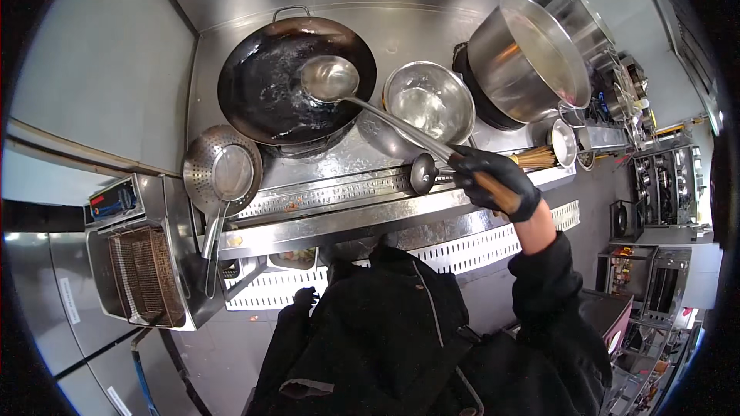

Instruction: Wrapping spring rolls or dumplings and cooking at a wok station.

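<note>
My right hand (496, 179), in a black glove, grips the wooden handle of a long steel wok ladle (399, 121). The ladle's bowl is over the right half of a dark, wet-looking wok (266, 69); whether it touches the wok cannot be told. Beneath the ladle's shaft stands a steel bowl (430, 98) with clear liquid. Near my fingers, a smaller dark ladle (424, 173) rests at the perforated steel strip (324, 198). My left hand (304, 297), also black-gloved, hangs low beside my black jacket, away from the stove; its fingers are too small and dark to read.
Left of the wok's front lie a perforated steel skimmer (199, 156) and a mesh strainer (233, 173). A deep fryer with a wire basket (147, 277) stands at the left. A large stockpot (503, 63) of cloudy liquid, a bamboo wok brush (535, 157) and a white bowl (564, 141) are right.
</note>
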A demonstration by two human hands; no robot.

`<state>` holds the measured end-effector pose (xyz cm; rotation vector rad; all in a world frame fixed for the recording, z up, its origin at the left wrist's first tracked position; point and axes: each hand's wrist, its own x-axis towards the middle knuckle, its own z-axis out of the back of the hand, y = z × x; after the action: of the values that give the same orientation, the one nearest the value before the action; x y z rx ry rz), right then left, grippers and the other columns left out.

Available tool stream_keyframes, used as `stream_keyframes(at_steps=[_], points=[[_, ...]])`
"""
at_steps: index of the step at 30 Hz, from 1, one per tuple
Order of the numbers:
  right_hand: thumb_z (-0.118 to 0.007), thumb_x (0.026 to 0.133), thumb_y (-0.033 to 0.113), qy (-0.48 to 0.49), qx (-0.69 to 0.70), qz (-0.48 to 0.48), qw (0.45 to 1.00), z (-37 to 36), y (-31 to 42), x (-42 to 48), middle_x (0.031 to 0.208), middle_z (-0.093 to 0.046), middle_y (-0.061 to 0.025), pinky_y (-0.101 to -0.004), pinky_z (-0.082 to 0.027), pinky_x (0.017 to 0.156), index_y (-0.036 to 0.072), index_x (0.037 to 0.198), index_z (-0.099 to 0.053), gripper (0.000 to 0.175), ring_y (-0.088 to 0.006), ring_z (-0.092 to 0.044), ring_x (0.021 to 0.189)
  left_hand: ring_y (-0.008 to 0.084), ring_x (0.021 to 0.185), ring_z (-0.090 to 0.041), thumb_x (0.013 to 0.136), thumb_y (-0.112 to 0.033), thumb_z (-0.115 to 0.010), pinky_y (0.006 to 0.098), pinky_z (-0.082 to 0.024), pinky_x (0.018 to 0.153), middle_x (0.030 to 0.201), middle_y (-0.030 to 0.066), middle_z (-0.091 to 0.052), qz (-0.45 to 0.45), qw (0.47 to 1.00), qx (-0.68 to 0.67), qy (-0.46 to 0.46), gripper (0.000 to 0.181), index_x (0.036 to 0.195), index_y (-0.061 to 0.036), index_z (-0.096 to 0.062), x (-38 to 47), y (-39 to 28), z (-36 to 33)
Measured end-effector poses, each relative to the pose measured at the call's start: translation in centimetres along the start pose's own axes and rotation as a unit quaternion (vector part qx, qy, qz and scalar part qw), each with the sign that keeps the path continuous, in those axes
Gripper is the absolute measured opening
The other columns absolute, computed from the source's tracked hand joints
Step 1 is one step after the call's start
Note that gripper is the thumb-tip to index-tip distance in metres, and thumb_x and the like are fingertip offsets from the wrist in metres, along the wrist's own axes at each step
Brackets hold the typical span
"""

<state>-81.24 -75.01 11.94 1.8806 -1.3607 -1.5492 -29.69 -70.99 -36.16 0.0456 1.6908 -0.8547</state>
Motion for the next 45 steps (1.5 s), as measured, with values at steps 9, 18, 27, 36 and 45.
stream_keyframes(at_steps=[9,18,27,36,45], points=[[-0.057,0.087,0.016,-0.117,0.068,0.006,0.991,0.4,0.5,-8.9,0.073,-0.053,-0.0080,-0.0196,-0.034,0.033,0.003,0.137,-0.036,0.056,-0.0106,-0.043,0.039,0.0188,0.057,-0.061,0.092,-0.032,-0.053,0.0328,-0.044,0.045,0.079,0.0098,-0.068,0.033,0.998,0.052,-0.014,0.029,0.101,-0.0060,-0.061,3.7,-3.0,2.4],[-0.061,0.083,0.008,-0.290,-0.524,0.060,0.799,2.2,-7.3,-5.3,0.108,-0.065,-0.0193,-0.0338,-0.052,0.081,0.001,0.142,-0.034,0.065,-0.0235,-0.064,0.097,0.0167,0.054,-0.059,0.093,-0.031,-0.052,0.0305,-0.043,0.044,0.078,0.0102,-0.068,-0.049,0.998,0.034,0.001,0.031,0.105,-0.0047,-0.061,6.2,-3.8,3.9],[-0.056,0.085,0.007,-0.232,-0.512,0.210,0.800,-2.6,-4.7,0.8,0.120,-0.058,-0.0252,-0.0339,-0.045,0.092,0.007,0.144,-0.033,0.063,-0.0247,-0.059,0.110,0.0180,0.051,-0.057,0.091,-0.030,-0.055,0.0319,-0.043,0.042,0.071,0.0095,-0.064,0.082,0.997,0.005,-0.010,0.026,0.090,-0.0044,-0.061,3.4,-2.7,2.5],[-0.059,0.090,0.013,0.023,-0.101,-0.004,0.995,-4.3,-2.7,5.9,0.078,-0.059,-0.0042,-0.0236,-0.043,0.054,-0.001,0.137,-0.042,0.051,-0.0092,-0.053,0.063,0.0167,0.054,-0.059,0.092,-0.031,-0.054,0.0281,-0.042,0.043,0.075,0.0106,-0.066,-0.001,0.999,-0.036,0.003,0.029,0.094,-0.0022,-0.059,1.1,-0.5,1.5],[-0.052,0.094,0.018,0.054,0.107,-0.039,0.992,-4.0,0.7,-0.6,0.078,-0.048,-0.0052,-0.0182,-0.031,0.037,0.003,0.116,-0.047,0.028,-0.0070,-0.040,0.044,0.0231,0.071,-0.063,0.093,-0.034,-0.053,0.0372,-0.051,0.063,0.081,0.0120,-0.065,-0.106,0.935,0.313,0.131,0.038,0.110,-0.0010,-0.061,2.5,-4.0,-1.2]])
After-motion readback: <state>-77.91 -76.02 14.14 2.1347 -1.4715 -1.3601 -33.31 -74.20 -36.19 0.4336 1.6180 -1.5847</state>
